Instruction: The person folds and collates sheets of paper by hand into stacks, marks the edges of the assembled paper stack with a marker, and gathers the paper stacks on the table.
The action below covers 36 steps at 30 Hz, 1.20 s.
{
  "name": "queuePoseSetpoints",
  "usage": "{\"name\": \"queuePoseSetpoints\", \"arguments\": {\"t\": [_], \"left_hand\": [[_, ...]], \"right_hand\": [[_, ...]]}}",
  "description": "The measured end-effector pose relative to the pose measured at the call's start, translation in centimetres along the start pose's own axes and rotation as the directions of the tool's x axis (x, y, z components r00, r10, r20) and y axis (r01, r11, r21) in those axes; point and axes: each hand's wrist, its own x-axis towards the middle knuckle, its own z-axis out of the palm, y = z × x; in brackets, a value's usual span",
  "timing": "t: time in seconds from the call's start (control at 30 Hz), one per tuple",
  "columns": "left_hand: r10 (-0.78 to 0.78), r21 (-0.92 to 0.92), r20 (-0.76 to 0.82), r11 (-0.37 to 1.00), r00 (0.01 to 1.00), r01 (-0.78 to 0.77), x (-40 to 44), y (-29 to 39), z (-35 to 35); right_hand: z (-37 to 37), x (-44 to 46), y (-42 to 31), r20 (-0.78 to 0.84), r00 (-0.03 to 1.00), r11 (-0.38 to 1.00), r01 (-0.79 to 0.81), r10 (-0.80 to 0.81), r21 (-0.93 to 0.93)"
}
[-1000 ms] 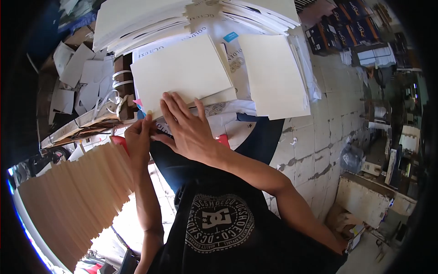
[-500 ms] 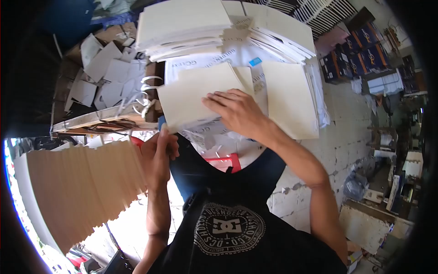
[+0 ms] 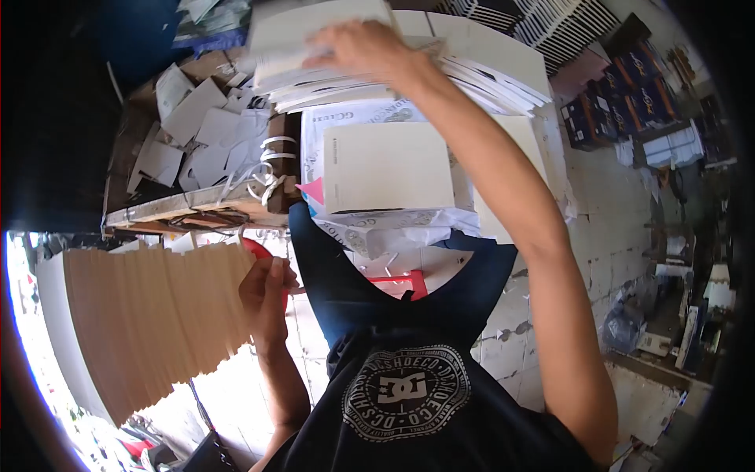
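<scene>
My right hand is stretched forward over the far-left stack of cream-coloured sheets or thin booklets. Its fingers are apart and a little blurred; whether they touch the top one I cannot tell. In front of me a cream booklet with small print along its left side lies flat on the printed wrapping paper. My left hand is low on the left, fingers curled and thumb pressed to them, beside a long row of packed page blocks. What it pinches, if anything, is hidden.
A wooden box of paper scraps stands at left. Another pile of booklets is at the far right, with a cream booklet partly under my forearm. A pink pointed piece sticks out beside the middle booklet. Dark boxes stand on the tiled floor.
My right hand has moved from the middle booklet up to the far-left stack. The tilted booklet in the middle now lies flat and square. My left hand has drawn back from its corner.
</scene>
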Motion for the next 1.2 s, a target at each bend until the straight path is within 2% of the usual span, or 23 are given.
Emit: {"name": "queuePoseSetpoints", "arguments": {"t": [0.1,0.17,0.23,0.3,0.33,0.37,0.43,0.47,0.57,0.6,0.63,0.67,0.7,0.77,0.8,0.83,0.87,0.93,1.0,1.03,1.07,1.1,1.2], "left_hand": [[0.004,0.036,-0.013,0.999,1.000,-0.004,-0.1,0.5,0.0],[0.006,0.010,0.009,1.000,1.000,-0.006,0.2,-0.7,-0.7],[0.022,0.014,0.055,1.000,0.998,-0.023,0.7,-1.2,-0.9],[0.025,0.057,0.111,0.998,0.994,-0.031,1.5,-1.8,-1.0],[-0.005,0.058,0.124,0.998,0.992,-0.002,1.6,-1.4,-0.2],[-0.034,0.063,0.138,0.998,0.990,0.025,1.9,-0.6,0.8],[-0.018,0.128,0.184,0.992,0.983,-0.006,2.7,-0.1,2.6],[0.004,0.070,0.237,0.997,0.971,-0.021,3.0,0.2,3.7],[0.107,-0.073,0.383,0.994,0.918,-0.086,3.3,1.7,7.9],[0.111,-0.087,0.400,0.993,0.910,-0.083,2.8,2.9,9.4],[0.155,-0.024,0.433,0.987,0.888,-0.160,2.2,4.1,10.6],[0.263,0.094,0.452,0.936,0.852,-0.339,1.7,5.1,11.6],[0.394,0.131,0.516,0.841,0.761,-0.525,0.9,6.6,12.7],[0.644,0.026,0.602,0.576,0.473,-0.817,-0.7,8.2,16.0],[0.713,-0.043,0.631,0.424,0.304,-0.905,-1.5,8.2,17.2],[0.750,-0.070,0.603,0.390,0.272,-0.918,-2.9,8.0,18.8],[0.749,-0.079,0.613,0.374,0.251,-0.924,-3.4,7.5,19.3],[0.704,-0.078,0.675,0.368,0.223,-0.926,-3.9,5.6,19.7],[0.717,-0.057,0.629,0.428,0.300,-0.902,-2.6,4.2,19.6],[0.703,0.009,0.623,0.433,0.343,-0.902,-2.2,3.6,19.1],[0.683,0.074,0.619,0.440,0.387,-0.895,-1.9,2.5,18.5],[0.688,0.056,0.624,0.433,0.371,-0.899,-1.6,1.5,18.1],[0.709,0.084,0.547,0.483,0.445,-0.872,-3.2,-0.4,17.7]], "right_hand": [[-1.1,-4.6,-0.4,-0.386,0.908,0.986,0.160,-0.166,-0.047],[-5.3,-11.1,-0.6,-0.465,0.885,0.994,0.022,0.033,0.112],[-5.6,-19.7,1.1,-0.503,0.796,0.941,-0.288,0.338,0.178],[-3.9,-30.2,3.6,-0.407,0.692,0.708,-0.693,0.596,-0.141],[-3.4,-34.7,3.7,-0.366,0.588,0.552,-0.807,0.722,-0.208],[-2.6,-38.0,3.6,-0.443,0.524,0.366,-0.842,0.727,-0.395],[-3.6,-41.2,4.8,-0.342,0.274,0.299,-0.954,0.899,0.023],[-4.0,-42.8,5.0,-0.246,0.149,0.207,-0.950,0.958,0.233],[-3.9,-45.8,7.0,-0.429,0.267,0.426,-0.840,0.863,0.335],[-5.1,-44.8,5.8,-0.540,0.257,0.498,-0.788,0.801,0.363],[-7.2,-42.9,3.9,-0.637,0.246,0.575,-0.725,0.730,0.380],[-9.6,-41.0,1.6,-0.630,0.283,0.610,-0.691,0.723,0.389],[-11.9,-39.8,-1.4,-0.614,0.319,0.634,-0.660,0.722,0.403],[-15.4,-38.5,-6.6,-0.476,0.568,0.736,-0.586,0.672,0.339],[-16.0,-37.1,-8.2,-0.439,0.681,0.798,-0.391,0.586,0.457],[-15.9,-35.8,-9.7,-0.429,0.769,0.806,-0.182,0.474,0.564],[-15.7,-35.6,-10.7,-0.415,0.790,0.771,-0.112,0.452,0.627],[-14.9,-35.4,-13.4,-0.409,0.621,0.703,-0.350,0.669,0.619],[-14.1,-34.0,-14.6,-0.142,0.437,0.380,-0.525,0.888,0.761],[-13.9,-34.4,-14.3,0.040,0.504,0.288,-0.555,0.863,0.780],[-12.4,-34.6,-14.4,0.036,0.535,0.320,-0.556,0.844,0.767],[-11.1,-34.5,-14.7,0.054,0.532,0.266,-0.507,0.845,0.820],[-7.7,-33.7,-15.4,0.101,0.523,0.131,-0.388,0.846,0.913]]}}
